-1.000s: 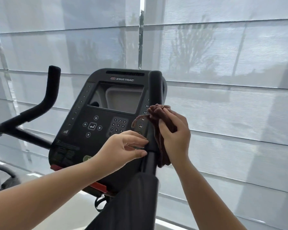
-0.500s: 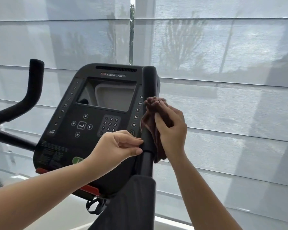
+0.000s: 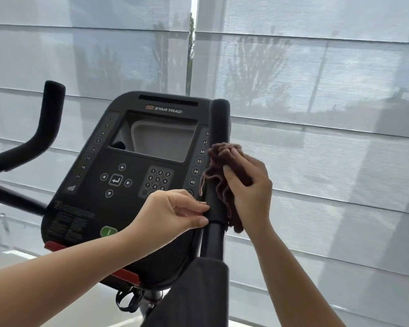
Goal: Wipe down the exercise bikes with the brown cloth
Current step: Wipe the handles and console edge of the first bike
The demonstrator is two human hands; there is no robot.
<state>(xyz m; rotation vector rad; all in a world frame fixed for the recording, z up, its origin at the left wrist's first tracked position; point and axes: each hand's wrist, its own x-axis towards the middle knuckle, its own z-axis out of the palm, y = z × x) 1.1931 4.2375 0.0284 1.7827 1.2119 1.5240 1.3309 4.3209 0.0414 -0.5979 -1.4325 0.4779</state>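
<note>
While our right hand clamps the brown cloth against the right handlebar, our left hand pinches that bar's lower end, grip narrow.

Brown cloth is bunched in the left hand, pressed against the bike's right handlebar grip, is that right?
No. The head view shows the brown cloth bunched in the right hand, not the left, pressed against the bike's right handlebar grip.
</note>
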